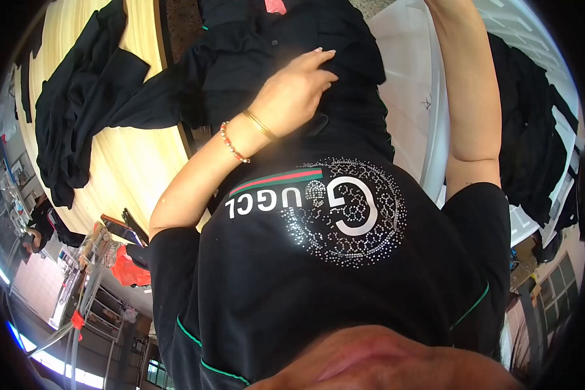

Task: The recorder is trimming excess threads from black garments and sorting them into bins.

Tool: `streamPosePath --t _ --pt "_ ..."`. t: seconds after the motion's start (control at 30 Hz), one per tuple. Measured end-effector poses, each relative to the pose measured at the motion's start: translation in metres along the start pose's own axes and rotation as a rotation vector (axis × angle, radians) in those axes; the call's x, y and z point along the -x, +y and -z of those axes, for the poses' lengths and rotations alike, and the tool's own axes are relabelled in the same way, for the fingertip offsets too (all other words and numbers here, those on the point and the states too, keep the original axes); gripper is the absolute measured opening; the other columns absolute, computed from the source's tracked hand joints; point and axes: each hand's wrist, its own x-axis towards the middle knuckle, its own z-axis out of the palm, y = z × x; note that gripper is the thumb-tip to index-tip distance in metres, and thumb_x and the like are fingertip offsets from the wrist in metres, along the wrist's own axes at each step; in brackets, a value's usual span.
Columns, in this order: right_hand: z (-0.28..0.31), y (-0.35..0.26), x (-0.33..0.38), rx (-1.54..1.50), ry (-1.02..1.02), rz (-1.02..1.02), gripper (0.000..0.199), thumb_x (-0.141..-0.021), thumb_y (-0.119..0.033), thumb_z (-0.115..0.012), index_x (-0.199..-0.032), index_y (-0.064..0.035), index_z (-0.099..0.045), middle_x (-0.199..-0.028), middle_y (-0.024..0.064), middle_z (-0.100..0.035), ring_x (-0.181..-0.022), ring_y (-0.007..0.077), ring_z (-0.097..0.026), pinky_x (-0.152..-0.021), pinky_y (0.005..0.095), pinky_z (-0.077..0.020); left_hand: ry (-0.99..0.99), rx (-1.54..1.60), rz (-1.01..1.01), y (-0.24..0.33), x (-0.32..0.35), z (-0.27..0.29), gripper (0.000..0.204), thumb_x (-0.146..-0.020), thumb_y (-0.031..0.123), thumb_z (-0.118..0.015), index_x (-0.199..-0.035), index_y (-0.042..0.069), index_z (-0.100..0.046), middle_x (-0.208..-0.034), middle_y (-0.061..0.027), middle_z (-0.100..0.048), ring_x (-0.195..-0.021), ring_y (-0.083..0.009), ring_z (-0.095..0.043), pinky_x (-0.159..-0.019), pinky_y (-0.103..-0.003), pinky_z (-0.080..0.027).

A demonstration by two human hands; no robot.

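My left hand [295, 92] lies over a black garment [240, 65] spread across my lap. Its fingers point to the right, stretched out and slightly apart, with nothing visible between them. A small dark button [275, 43] shows on the cloth, and a pink piece [276, 6] lies on it at the top edge. From the lap, the black cloth runs left onto a pale wooden table [146, 153], where more of it lies bunched [78, 110]. My right forearm [471, 78] reaches forward past the upper edge, so that hand is out of sight.
Right of my lap stands a white plastic bin [435, 123]. Beyond my right arm, black cloths [529, 130] are heaped in a white basket [568, 140]. A phone-like dark object [120, 229] and a red bag [130, 266] are at the lower left, near a metal rack [101, 312].
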Motion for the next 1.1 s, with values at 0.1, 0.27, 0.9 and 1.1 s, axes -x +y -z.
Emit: streamPosePath --t 0.1,0.27,0.9,1.1 --pt "0.002 -0.004 -0.001 0.103 -0.021 -0.086 0.028 -0.087 -0.016 -0.071 -0.111 -0.0021 -0.069 -0.099 0.0046 -0.069 -0.090 0.0091 -0.062 -0.080 0.0228 -0.0496 0.193 0.121 0.137 -0.007 -0.012 0.007 0.018 -0.084 0.003 -0.062 -0.102 0.003 -0.063 -0.115 -0.0124 -0.062 -0.098 -0.0308 -0.063 -0.084 -0.037 -0.051" --pt "0.007 0.002 0.001 0.078 -0.059 -0.033 0.027 -0.088 -0.014 -0.070 -0.111 -0.0004 -0.068 -0.097 0.0045 -0.069 -0.087 0.0087 -0.062 -0.078 0.0220 -0.0496 0.364 -0.359 0.207 -0.039 -0.033 0.029 0.035 -0.080 0.015 -0.069 -0.113 0.008 -0.061 -0.111 -0.0123 -0.062 -0.104 -0.0309 -0.060 -0.088 -0.039 -0.048" --pt "-0.014 -0.021 0.003 -0.054 -0.278 -0.494 0.040 -0.083 -0.013 -0.076 -0.117 0.0028 -0.063 -0.095 0.0011 -0.066 -0.079 0.0054 -0.057 -0.069 0.0192 -0.0447 0.371 1.279 0.455 -0.028 -0.029 0.101 0.021 -0.098 0.013 -0.049 -0.103 0.002 -0.065 -0.101 -0.0002 -0.065 -0.100 -0.0090 -0.058 -0.090 -0.022 -0.043" --pt "-0.029 -0.032 0.001 -0.070 -0.486 -0.700 0.027 -0.082 -0.006 -0.074 -0.106 0.0011 -0.069 -0.088 0.0013 -0.066 -0.081 0.0067 -0.057 -0.072 0.0206 -0.0453 0.532 1.339 0.445 -0.009 -0.019 0.116 0.024 -0.099 0.014 -0.047 -0.113 0.002 -0.063 -0.111 -0.0029 -0.065 -0.108 -0.0107 -0.057 -0.096 -0.024 -0.043"
